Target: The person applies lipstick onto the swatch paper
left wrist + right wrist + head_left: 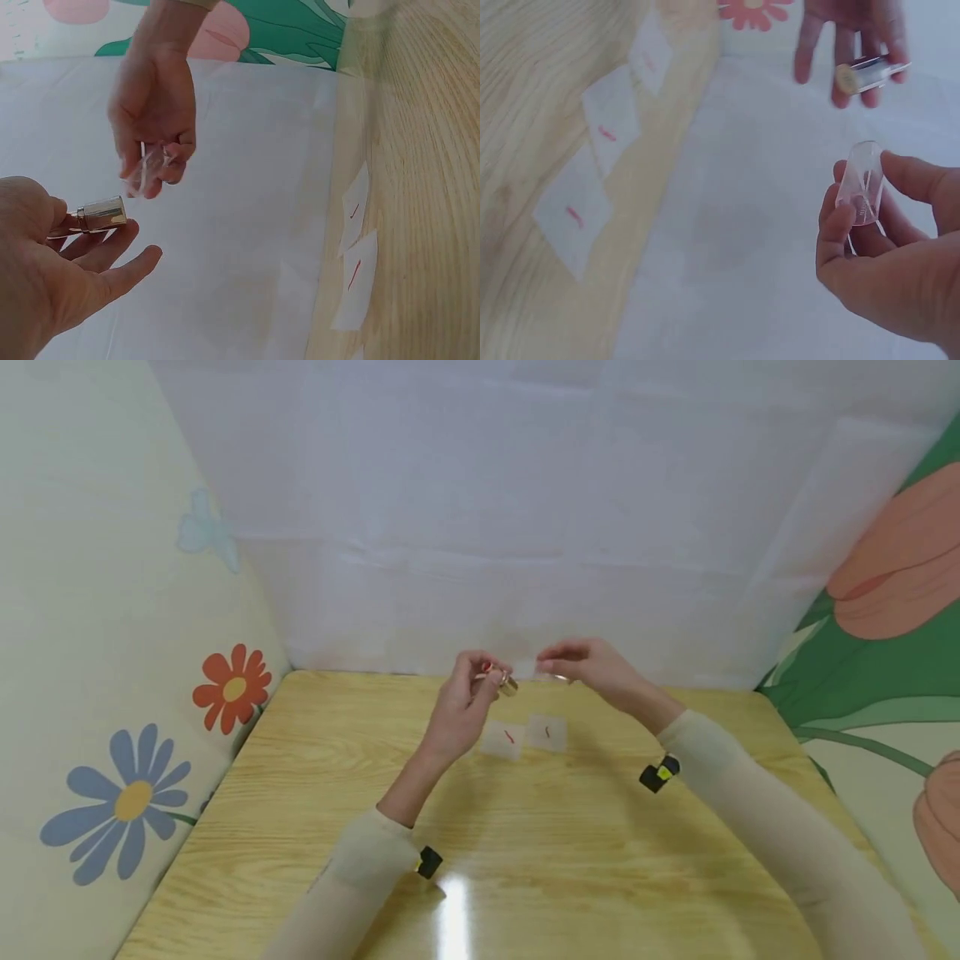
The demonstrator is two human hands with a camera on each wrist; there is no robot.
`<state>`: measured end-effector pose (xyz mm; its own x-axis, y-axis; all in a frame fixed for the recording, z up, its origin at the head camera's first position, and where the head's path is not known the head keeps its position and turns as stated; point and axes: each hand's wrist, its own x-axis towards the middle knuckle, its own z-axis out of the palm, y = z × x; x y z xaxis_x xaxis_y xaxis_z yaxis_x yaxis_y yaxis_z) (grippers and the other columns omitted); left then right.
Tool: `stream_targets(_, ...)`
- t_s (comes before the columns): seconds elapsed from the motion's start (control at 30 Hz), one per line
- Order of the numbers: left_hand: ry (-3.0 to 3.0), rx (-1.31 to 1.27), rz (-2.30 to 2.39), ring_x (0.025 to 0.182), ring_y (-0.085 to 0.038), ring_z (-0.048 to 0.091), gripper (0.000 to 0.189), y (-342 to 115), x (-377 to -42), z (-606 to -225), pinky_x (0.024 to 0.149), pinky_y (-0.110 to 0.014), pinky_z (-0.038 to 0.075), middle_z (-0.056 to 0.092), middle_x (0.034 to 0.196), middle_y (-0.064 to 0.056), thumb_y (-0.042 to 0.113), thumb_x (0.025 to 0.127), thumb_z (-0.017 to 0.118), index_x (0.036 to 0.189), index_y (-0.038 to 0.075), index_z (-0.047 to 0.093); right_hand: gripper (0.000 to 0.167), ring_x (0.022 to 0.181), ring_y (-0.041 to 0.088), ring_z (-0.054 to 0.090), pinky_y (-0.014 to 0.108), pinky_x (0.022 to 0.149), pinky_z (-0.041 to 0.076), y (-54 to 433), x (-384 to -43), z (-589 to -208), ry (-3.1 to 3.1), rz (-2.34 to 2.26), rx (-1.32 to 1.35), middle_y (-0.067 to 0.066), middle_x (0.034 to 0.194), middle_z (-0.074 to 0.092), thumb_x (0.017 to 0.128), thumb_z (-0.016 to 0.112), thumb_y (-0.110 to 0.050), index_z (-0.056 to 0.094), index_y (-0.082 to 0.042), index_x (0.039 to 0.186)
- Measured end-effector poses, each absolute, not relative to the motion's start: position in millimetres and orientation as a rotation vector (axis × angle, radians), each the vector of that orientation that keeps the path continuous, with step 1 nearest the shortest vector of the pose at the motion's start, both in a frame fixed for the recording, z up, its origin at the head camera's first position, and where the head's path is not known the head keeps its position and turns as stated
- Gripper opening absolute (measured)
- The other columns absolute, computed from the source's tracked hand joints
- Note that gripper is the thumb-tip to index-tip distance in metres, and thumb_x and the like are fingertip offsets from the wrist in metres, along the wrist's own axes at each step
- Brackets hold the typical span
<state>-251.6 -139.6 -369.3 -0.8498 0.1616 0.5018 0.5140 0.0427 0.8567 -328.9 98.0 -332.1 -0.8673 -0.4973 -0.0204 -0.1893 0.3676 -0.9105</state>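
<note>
A lipstick (510,686) with a shiny gold base and a red tip is held by my left hand (459,710) above the far part of the table. In the left wrist view, the gold base (103,215) points toward the other hand. My right hand (611,677) holds a clear lipstick cap (862,184) between thumb and fingers, to the right of the lipstick and apart from it. Below the hands lie white paper pieces (504,739), each with a short red stroke; the right wrist view shows a third paper (651,52).
The wooden table (585,860) ends at a white cloth backdrop (525,527) behind the hands. Flower-printed panels stand at the left (90,635) and right (900,710). Small black devices (660,773) are fixed at both cuffs.
</note>
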Motion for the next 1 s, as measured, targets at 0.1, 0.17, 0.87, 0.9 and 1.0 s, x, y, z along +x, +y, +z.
stream_targets(0.1, -2.058, -0.692, -1.866, 0.104, -0.034, 0.066, 0.025, -139.9, -252.1, -370.4, 0.083, -0.036, 0.054, 0.063, 0.118, -0.023, 0.007, 0.108, 0.048, 0.129, -0.006, 0.044, 0.033, 0.111, 0.032, 0.061, 0.050, 0.095, 0.048, 97.5, -320.0, -321.5, 2.279, -1.637, -0.656, 0.011, 0.121, 0.069, 0.102, 0.066, -0.025, 0.065, -0.007, 0.129)
stream_targets(0.17, -2.055, -0.692, -1.863, 0.102, -0.035, 0.066, 0.025, -140.0, -251.9, -370.7, 0.083, -0.042, 0.055, 0.063, 0.116, -0.023, 0.007, 0.108, 0.050, 0.129, -0.005, 0.045, 0.032, 0.112, 0.033, 0.062, 0.048, 0.095, 0.050, 96.7, -314.4, -313.7, 2.227, -1.727, -0.691, 0.013, 0.122, 0.069, 0.103, 0.064, -0.021, 0.062, -0.007, 0.132)
stream_targets(0.87, -2.210, -0.705, -1.819, 0.101, -0.017, 0.069, 0.028, -138.0, -249.3, -367.6, 0.083, -0.032, 0.057, 0.068, 0.112, -0.005, 0.026, 0.098, 0.070, 0.119, 0.007, 0.068, 0.017, 0.098, 0.025, 0.070, 0.037, 0.090, 0.055, 60.0, -276.8, -282.6, 2.425, -1.860, -1.237, 0.014, 0.108, 0.071, 0.096, 0.069, 0.002, 0.071, 0.003, 0.112)
stream_targets(0.9, -2.214, -0.704, -1.819, 0.102, -0.017, 0.069, 0.028, -138.2, -249.1, -367.6, 0.084, -0.032, 0.057, 0.068, 0.113, -0.005, 0.025, 0.098, 0.070, 0.119, 0.007, 0.068, 0.015, 0.098, 0.025, 0.070, 0.037, 0.090, 0.055, 59.1, -276.3, -283.0, 2.424, -1.860, -1.224, 0.014, 0.108, 0.071, 0.096, 0.070, 0.001, 0.071, 0.003, 0.110)
stream_targets(1.0, -2.217, -0.697, -1.810, 0.104, -0.018, 0.069, 0.029, -139.4, -248.9, -367.4, 0.086, -0.032, 0.056, 0.068, 0.115, -0.009, 0.022, 0.097, 0.071, 0.120, 0.006, 0.068, 0.012, 0.099, 0.023, 0.070, 0.036, 0.090, 0.055, 56.7, -275.1, -283.0, 2.427, -1.832, -1.192, 0.012, 0.108, 0.071, 0.095, 0.071, -0.001, 0.071, 0.002, 0.107)
